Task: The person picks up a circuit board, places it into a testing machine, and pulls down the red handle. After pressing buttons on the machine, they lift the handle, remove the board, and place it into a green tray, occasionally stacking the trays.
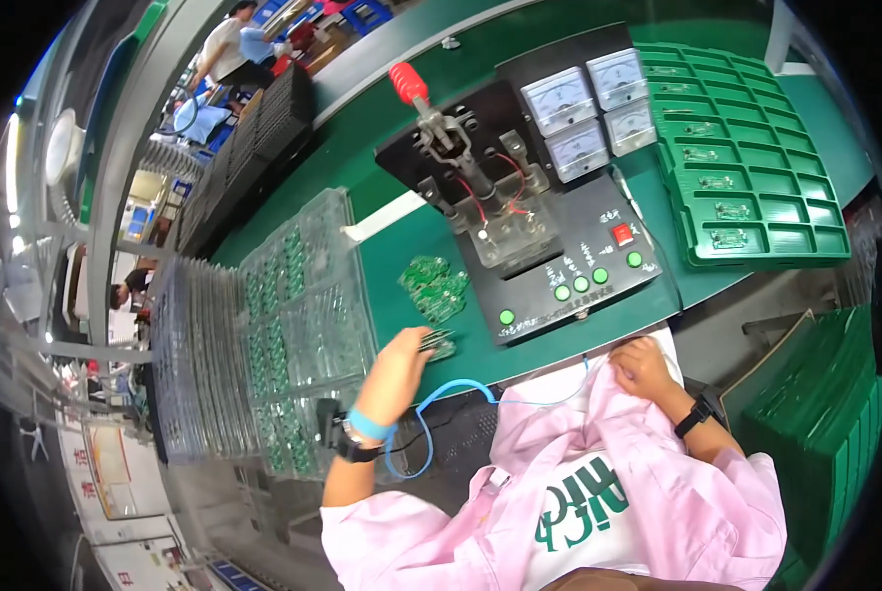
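My left hand (pixel 395 374), wearing a blue wrist strap (pixel 368 426), is closed at the table's front edge around a few small green circuit boards (pixel 441 345). Just beyond it lies a loose pile of similar green boards (pixel 435 288). To the right of the pile stands a black test fixture (pixel 549 251) with a red-handled toggle clamp (pixel 408 85), whose handle points up. My right hand (pixel 642 366) rests low in front of the fixture against the pink garment (pixel 598 409). Its fingers are curled, and whatever they may hold is hidden.
At left, a clear plastic tray (pixel 334 340) holds rows of green boards beside stacked clear trays (pixel 199 364). A green compartment tray (pixel 771 246) with several boards lies at right, past the panel meters (pixel 574 153). A blue cord (pixel 431 448) loops below the table edge.
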A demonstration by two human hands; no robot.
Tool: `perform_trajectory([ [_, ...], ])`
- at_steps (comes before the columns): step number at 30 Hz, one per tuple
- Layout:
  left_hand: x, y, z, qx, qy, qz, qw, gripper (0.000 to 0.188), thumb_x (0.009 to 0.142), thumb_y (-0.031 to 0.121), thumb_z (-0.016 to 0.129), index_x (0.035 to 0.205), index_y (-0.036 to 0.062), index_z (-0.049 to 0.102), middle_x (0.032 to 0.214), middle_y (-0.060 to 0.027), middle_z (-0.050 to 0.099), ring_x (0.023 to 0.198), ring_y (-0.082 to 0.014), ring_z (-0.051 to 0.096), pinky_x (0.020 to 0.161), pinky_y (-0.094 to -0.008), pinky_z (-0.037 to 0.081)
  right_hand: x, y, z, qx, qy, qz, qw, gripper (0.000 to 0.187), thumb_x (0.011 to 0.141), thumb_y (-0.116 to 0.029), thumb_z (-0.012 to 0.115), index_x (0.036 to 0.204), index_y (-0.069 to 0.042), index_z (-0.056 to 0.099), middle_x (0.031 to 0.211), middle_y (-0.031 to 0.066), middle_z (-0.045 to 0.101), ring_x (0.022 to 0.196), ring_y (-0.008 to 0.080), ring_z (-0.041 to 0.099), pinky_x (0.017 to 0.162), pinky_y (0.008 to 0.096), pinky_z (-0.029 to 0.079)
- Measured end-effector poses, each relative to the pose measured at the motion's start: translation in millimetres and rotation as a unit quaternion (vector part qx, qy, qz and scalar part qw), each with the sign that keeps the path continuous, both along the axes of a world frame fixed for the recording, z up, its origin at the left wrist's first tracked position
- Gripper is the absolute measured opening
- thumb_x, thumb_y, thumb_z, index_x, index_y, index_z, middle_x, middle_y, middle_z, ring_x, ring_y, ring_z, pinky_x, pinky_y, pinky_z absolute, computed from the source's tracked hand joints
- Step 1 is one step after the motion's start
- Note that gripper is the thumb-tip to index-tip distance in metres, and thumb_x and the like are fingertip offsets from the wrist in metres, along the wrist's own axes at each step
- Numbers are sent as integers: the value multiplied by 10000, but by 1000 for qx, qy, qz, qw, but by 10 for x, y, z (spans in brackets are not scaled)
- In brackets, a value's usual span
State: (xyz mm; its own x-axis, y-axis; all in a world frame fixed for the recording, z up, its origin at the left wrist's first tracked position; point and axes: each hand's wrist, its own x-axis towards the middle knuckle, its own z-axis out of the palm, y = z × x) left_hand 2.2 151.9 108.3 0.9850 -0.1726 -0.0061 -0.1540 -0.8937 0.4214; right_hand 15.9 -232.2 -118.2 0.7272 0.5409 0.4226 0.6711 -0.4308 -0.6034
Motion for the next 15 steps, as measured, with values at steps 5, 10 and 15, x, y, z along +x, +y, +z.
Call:
perform_trajectory([
  [5,54,-79,-198,10,-31,14,999,414,769,58,731,1146,-10,574,1124,-205,605,1009,-374,606,844,-409,493,-24,32,53,-3,-3,-8,1000,106,688,-102,656,789,-82,633,874,30,656,844,242,604,775,389,444],
  [10,97,252,309,120,1,21,993,531,702,74,771,1191,7,574,1196,-173,589,1094,-360,578,930,-405,476,-13,30,70,2,-2,-18,1000,91,684,-89,653,769,-76,624,864,35,652,835,247,600,776,392,441],
  [15,404,1233,583,260,-31,166,951,413,722,110,740,1116,57,630,1120,-132,632,1050,-343,600,876,-404,503,10,-1,77,-14,-14,-14,1000,97,678,-74,650,770,-66,622,860,44,650,829,256,596,774,397,439],
])
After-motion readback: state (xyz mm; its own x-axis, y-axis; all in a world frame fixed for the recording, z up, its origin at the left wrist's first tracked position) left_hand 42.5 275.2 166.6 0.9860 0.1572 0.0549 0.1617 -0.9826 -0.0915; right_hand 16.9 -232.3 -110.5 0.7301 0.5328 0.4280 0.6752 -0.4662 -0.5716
